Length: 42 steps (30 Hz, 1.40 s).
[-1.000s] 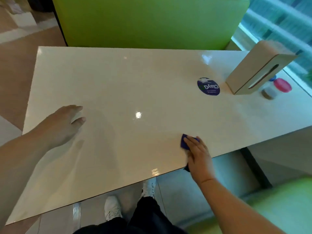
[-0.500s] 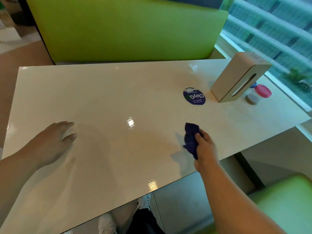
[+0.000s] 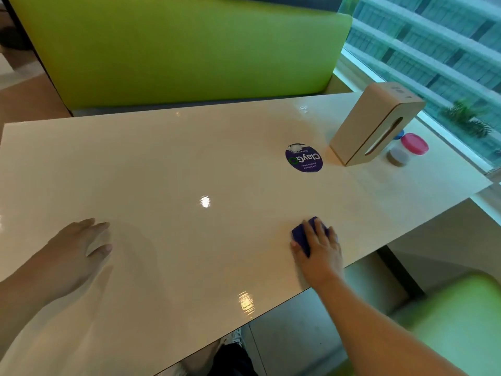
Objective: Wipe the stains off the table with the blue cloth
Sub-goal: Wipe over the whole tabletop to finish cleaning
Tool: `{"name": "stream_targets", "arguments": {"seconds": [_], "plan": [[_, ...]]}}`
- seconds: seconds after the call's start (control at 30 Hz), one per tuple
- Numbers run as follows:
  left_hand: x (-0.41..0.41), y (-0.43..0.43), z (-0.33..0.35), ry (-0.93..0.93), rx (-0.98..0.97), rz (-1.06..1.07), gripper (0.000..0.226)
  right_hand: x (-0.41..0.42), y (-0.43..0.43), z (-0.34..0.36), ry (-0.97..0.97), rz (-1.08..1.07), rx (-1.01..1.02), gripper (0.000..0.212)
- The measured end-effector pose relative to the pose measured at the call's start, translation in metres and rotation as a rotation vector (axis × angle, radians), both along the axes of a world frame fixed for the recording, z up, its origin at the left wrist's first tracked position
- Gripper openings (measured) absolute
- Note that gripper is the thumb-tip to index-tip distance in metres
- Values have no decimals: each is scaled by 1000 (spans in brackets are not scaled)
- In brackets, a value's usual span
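The glossy cream table [image 3: 189, 164] fills most of the view. My right hand [image 3: 320, 252] lies palm down near the table's front right edge, pressing the dark blue cloth [image 3: 299, 236] flat on the surface; only the cloth's left and far edges show past my fingers. My left hand [image 3: 73, 253] rests flat on the table at the left, fingers slightly apart, holding nothing. I cannot make out distinct stains on the shiny top.
A tan tissue box [image 3: 376, 123] stands at the back right, with a pink-lidded jar [image 3: 414, 143] and a small grey-lidded jar [image 3: 398, 156] beside it. A round purple sticker [image 3: 304, 158] lies left of the box. Green seats [image 3: 189, 47] flank the table.
My right hand lifted the bunched cloth off the table near the front edge, then set it down flat again, slightly farther in. The left hand stayed put; the view tilted up.
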<state>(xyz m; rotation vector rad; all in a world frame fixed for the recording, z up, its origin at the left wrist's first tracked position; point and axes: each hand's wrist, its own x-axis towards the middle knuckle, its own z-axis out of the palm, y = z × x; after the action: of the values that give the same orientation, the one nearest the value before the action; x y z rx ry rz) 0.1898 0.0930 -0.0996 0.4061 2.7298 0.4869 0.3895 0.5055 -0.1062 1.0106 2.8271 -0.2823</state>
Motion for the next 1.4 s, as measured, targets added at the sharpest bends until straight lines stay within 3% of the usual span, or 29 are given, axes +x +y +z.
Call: {"name": "stream_targets", "arguments": {"seconds": [0.13,0.27,0.37,0.43,0.6,0.8,0.9,0.97,1.07,1.13,1.3,1.4], "plan": [[2,3,-5,-10,-99,36,55,-17,-93,-11,152,362,-3,54],[0,2,-8,7,-107,49,53,-18,-177,-15,132,862,-30,52],[-3,-4,-10,-24,-121,30,56,-21,-168,-14,134,944,-61,52],[-4,-9,-10,-57,-119,7,60,-23,-132,-15,151,749,28,52],[-2,-18,-7,-91,-86,-43,67,6,10,-12,138,-86,-20,53],[0,-14,3,-86,-72,-67,64,25,68,7,461,-708,-64,39],[2,-13,10,-95,-69,-72,63,-23,52,12,510,-435,-125,43],[3,-11,14,-96,-81,-79,61,-61,31,0,271,-199,-93,49],[4,-8,21,-99,-76,-67,60,-115,-11,-6,70,-97,-5,54],[5,-7,22,-100,-63,-57,59,-143,-55,-5,71,81,-32,54],[6,-7,27,-107,-75,-38,56,-153,-176,-5,66,820,-115,56],[-3,-9,24,-118,-99,35,59,-153,-186,-1,19,1030,-139,52]]}}
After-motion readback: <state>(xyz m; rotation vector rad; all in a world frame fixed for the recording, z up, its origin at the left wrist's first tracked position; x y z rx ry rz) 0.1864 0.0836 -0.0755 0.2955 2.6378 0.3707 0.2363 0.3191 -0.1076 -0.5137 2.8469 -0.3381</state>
